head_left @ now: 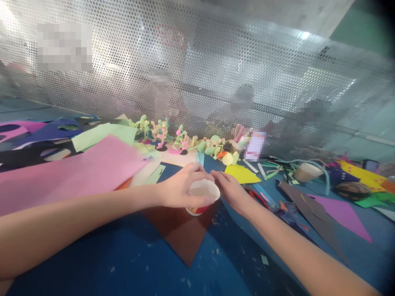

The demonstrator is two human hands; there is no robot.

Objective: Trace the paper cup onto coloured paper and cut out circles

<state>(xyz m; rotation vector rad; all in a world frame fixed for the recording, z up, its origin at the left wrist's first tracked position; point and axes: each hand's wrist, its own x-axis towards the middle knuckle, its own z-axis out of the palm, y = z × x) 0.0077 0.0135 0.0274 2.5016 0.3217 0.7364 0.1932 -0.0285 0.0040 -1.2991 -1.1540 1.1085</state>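
A round paper cup (203,189) fills the curled left hand (180,187), the right hand (232,190) bent alongside, grip unclear.

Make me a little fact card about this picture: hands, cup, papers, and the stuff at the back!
Left hand: gripping the cup
Right hand: beside the cup's rim; touching or not, unclear
Cup: white inside, some red outside, over a brown sheet
Papers: pink sheet left, purple sheet right
Back: small colourful figures before a screen full of holes
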